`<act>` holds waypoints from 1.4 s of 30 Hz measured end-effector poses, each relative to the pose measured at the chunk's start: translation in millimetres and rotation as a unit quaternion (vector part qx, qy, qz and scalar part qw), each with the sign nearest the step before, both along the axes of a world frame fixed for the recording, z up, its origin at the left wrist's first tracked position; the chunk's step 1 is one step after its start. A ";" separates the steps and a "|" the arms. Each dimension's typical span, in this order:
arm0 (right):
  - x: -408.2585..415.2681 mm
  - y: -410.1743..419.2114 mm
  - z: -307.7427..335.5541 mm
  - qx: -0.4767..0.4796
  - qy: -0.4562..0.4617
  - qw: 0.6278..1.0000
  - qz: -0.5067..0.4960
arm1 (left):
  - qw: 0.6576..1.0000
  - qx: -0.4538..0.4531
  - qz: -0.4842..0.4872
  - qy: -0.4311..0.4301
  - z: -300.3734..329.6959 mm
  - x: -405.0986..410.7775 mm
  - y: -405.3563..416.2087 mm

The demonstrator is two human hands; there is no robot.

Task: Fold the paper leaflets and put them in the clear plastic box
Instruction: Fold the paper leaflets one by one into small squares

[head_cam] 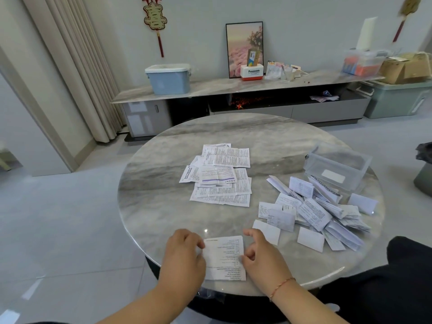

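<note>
Though unreadable, leaflet (224, 258); "Panasonic" box (252, 72).

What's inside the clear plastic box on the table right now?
Through the walls of the clear plastic box only one white rectangle shows, a label or a paper. Folded leaflets lie heaped on the table in front, hiding its lower front edge.

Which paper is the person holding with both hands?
The leaflet at the table's near edge, between the left hand and right hand. The other papers lie untouched farther away.
</note>
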State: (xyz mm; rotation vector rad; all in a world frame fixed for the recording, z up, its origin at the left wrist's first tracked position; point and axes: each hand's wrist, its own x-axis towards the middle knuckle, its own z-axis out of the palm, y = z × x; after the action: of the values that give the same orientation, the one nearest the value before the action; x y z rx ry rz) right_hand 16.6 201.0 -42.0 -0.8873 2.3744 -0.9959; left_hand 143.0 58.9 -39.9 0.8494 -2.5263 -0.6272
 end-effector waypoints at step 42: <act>-20.5 0.5 6.5 0.002 -0.204 0.979 -0.002 | 0.956 -0.081 -0.280 0.021 -18.6 -24.0 5.4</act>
State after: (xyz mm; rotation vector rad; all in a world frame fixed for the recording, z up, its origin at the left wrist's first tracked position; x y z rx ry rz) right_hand -4.0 201.5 -35.5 -0.6068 2.0298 -1.0582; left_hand 119.0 64.2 -58.5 0.0458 -2.7351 -0.5776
